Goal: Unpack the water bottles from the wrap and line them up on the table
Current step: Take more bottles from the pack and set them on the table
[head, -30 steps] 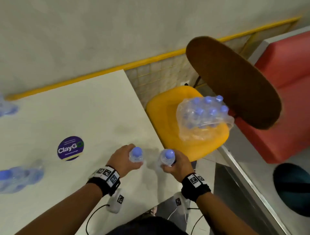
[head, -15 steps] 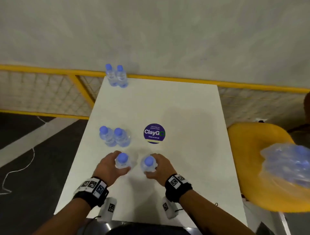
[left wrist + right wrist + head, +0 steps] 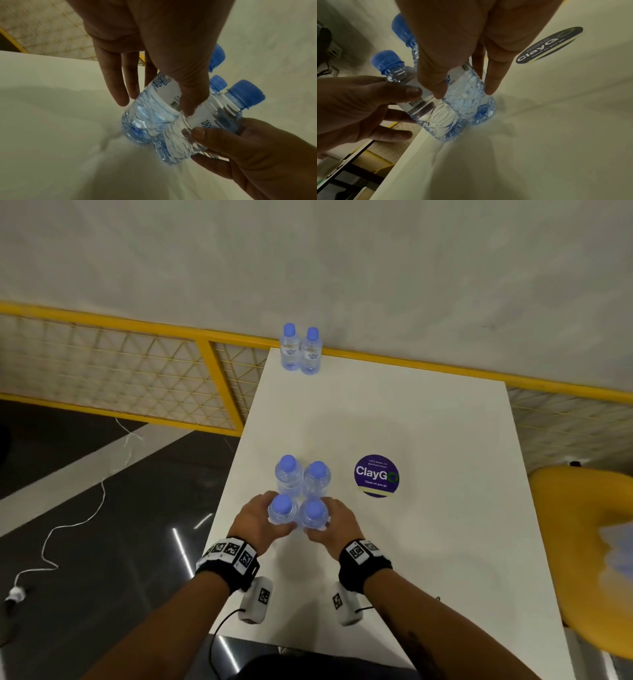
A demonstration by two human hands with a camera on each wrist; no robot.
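— Where the two hands meet at lower centre of the head view, what does each grip hold?
— The left hand [image 3: 257, 523] is wrapped round the left-hand bottle [image 3: 282, 510], thumb on the near side and fingers on the far side. The right hand [image 3: 334, 525] grasps the right-hand bottle [image 3: 314, 514] likewise. Both grips are closed on their bottles, neither released.

— Position of those bottles?
— Upright and side by side, their sides touching, bases at the white table [image 3: 428, 542]; the wrist views show the bottoms on or just at the surface, I cannot tell which.

— What stands beyond them?
— A second pair of bottles [image 3: 302, 477], directly above in frame and just beside the held ones; contact cannot be confirmed. A third pair of bottles [image 3: 300, 350] stands at the table's far edge, upper centre of frame, well apart.

— Anything else noted?
— A round purple sticker [image 3: 376, 475] lies flat to the right of the middle pair. A yellow chair [image 3: 582, 525] sits at the right edge, carrying a blurred wrapped pack [image 3: 616, 553].
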